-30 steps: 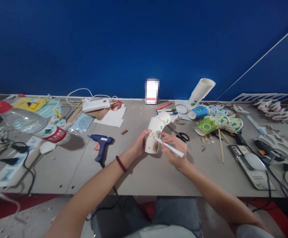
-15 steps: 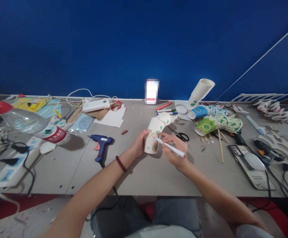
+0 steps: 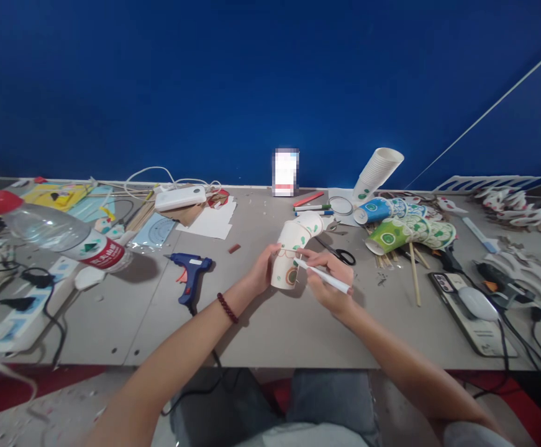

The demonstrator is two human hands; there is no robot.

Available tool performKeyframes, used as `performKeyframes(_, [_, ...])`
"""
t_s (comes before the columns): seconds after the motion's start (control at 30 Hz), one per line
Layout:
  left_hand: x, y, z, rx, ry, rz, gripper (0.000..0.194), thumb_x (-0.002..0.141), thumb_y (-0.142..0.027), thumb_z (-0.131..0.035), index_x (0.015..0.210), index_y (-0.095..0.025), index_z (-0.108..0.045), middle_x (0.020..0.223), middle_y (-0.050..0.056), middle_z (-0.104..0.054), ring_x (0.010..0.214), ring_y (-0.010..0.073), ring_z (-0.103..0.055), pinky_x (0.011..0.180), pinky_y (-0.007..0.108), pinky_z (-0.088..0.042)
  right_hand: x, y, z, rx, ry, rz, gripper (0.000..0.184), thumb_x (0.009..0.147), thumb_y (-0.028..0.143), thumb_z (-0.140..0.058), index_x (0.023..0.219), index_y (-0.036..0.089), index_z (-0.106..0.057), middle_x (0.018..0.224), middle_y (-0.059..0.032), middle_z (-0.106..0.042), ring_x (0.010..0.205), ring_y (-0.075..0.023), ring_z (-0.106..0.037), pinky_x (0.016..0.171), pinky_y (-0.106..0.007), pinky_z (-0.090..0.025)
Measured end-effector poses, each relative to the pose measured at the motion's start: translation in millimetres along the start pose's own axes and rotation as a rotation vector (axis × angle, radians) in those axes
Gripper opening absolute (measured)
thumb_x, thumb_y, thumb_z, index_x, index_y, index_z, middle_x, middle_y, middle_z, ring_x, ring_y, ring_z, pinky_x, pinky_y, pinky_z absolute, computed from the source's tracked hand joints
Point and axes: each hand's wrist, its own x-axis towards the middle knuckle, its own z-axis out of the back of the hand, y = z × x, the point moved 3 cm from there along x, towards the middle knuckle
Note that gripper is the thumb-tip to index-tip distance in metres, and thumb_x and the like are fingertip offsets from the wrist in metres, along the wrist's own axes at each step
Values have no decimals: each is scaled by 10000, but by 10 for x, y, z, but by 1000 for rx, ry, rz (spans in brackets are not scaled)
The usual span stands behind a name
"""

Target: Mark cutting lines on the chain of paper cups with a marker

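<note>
Head view: between the worktop's (image 3: 270, 338) front and back edges, left hand (image 3: 265, 270) grips joined cups (image 3: 291, 238); right hand (image 3: 328, 298) grips white marker (image 3: 330, 280).

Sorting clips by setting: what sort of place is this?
Probably a craft workspace: a glue gun lies on the table, and the right hand holds a white pen by paper cups.

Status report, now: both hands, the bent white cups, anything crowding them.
Left hand holding bent white cups. Right hand gripping pen, tip by nearest cup, contact unclear. Scissors just beyond right hand.
</note>
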Motion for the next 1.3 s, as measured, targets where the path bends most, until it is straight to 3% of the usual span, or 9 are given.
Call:
performKeyframes(0.53, [1,0,10,21,31,4,382,699,-428,-674,908,-109,-688,807,86,-711,705,202,-635,688,327,-469,8,18,15,-73,-21,3,122,769,120,-568,801,237,-561,682,9,-676,856,-269,-783,590,-278,-588])
performKeyframes(1.3, [-14,-4,-12,18,9,-5,374,707,-442,-662,890,-117,-688,822,97,-713,727,218,-633,699,337,-452,15,-10,17,-50,-57,-33,80,802,155,-589,792,230,-562,695,-7,-695,833,-281,-784,593,-298,-584])
